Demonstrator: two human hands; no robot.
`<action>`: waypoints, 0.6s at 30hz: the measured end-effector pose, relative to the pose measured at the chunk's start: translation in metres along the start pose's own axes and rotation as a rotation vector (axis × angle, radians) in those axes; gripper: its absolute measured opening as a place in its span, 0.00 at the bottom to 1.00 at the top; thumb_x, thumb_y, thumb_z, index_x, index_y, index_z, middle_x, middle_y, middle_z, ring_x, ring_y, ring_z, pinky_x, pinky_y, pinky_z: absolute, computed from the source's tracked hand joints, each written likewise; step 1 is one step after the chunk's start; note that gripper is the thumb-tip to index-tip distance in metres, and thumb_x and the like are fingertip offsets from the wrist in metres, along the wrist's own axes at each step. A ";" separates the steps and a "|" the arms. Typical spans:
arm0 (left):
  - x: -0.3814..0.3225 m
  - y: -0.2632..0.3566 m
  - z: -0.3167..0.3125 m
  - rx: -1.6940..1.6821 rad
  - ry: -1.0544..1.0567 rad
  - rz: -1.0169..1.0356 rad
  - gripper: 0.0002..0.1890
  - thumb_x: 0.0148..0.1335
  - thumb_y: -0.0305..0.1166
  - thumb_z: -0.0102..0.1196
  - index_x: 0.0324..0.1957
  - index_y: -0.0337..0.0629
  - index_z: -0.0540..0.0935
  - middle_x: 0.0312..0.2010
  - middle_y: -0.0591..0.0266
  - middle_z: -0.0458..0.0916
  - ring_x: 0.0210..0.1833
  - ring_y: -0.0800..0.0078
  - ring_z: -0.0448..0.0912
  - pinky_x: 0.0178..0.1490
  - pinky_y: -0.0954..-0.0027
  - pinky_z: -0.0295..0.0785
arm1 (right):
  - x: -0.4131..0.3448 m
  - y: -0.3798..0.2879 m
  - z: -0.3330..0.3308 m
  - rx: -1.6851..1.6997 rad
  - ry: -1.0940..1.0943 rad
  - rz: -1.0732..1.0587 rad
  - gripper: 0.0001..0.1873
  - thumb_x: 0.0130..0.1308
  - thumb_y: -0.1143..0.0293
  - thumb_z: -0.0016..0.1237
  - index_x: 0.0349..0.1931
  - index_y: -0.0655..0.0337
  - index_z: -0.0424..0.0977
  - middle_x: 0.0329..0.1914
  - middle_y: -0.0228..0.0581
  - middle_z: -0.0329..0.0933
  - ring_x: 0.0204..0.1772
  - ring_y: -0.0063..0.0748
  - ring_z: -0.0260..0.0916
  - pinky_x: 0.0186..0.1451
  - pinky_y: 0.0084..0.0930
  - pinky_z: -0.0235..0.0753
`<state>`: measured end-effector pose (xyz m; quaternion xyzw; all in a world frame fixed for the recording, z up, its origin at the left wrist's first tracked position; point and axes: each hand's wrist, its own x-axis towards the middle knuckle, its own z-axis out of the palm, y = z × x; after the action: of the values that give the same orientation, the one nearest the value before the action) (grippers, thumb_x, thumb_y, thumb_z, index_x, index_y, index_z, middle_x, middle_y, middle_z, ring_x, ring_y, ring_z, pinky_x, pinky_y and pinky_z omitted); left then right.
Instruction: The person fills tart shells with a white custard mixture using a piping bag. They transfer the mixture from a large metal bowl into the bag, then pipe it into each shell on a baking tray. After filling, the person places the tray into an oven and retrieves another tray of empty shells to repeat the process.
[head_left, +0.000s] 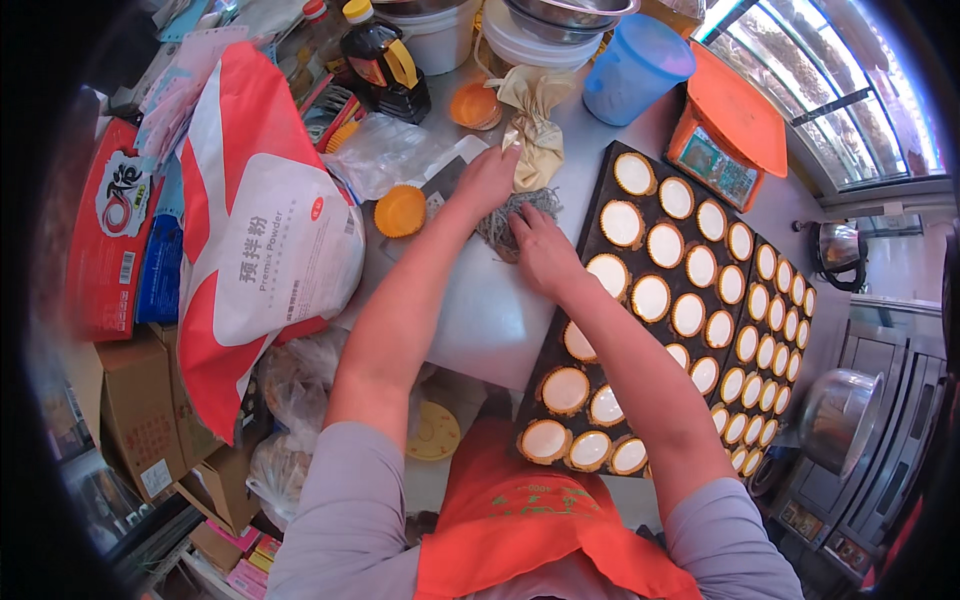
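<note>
My left hand touches the lower side of a twisted cream-coloured bag on the metal table; its fingers are bent, and whether they grip the bag is hard to see. A grey, stringy cloth or mop-like rag lies just below the bag. The fingers of my right hand rest on the rag's right side. To the right, dark baking trays hold rows of paper cups filled with pale batter. Orange paper baking cups stand left of my left hand.
A red and white premix powder sack stands at left. Behind are a dark bottle with a yellow cap, a blue plastic jug and an orange scale. A steel bowl is at far right, beside an oven.
</note>
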<state>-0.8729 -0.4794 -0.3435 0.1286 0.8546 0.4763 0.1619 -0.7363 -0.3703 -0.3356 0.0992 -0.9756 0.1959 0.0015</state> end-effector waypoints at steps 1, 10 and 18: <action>-0.001 0.000 0.001 0.034 0.017 0.001 0.28 0.72 0.49 0.38 0.50 0.31 0.78 0.48 0.37 0.80 0.55 0.42 0.75 0.60 0.56 0.66 | 0.002 0.000 -0.003 0.058 0.000 -0.009 0.27 0.58 0.76 0.45 0.61 0.70 0.67 0.64 0.64 0.65 0.62 0.62 0.67 0.67 0.45 0.66; -0.003 -0.001 0.005 0.067 -0.041 -0.003 0.28 0.72 0.49 0.36 0.49 0.31 0.78 0.49 0.36 0.79 0.55 0.40 0.74 0.60 0.54 0.65 | -0.037 -0.044 0.005 -0.058 -0.066 0.305 0.10 0.61 0.67 0.49 0.36 0.64 0.72 0.36 0.48 0.75 0.40 0.48 0.77 0.40 0.40 0.80; -0.010 0.008 0.004 0.097 -0.066 0.008 0.28 0.72 0.49 0.36 0.46 0.30 0.78 0.47 0.34 0.78 0.54 0.38 0.74 0.58 0.51 0.66 | -0.032 -0.065 0.023 0.302 -0.164 0.435 0.14 0.62 0.67 0.48 0.43 0.68 0.70 0.46 0.56 0.74 0.47 0.58 0.75 0.50 0.48 0.76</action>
<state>-0.8620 -0.4756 -0.3374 0.1555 0.8703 0.4305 0.1817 -0.6919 -0.4318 -0.3332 -0.0980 -0.9305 0.3263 -0.1343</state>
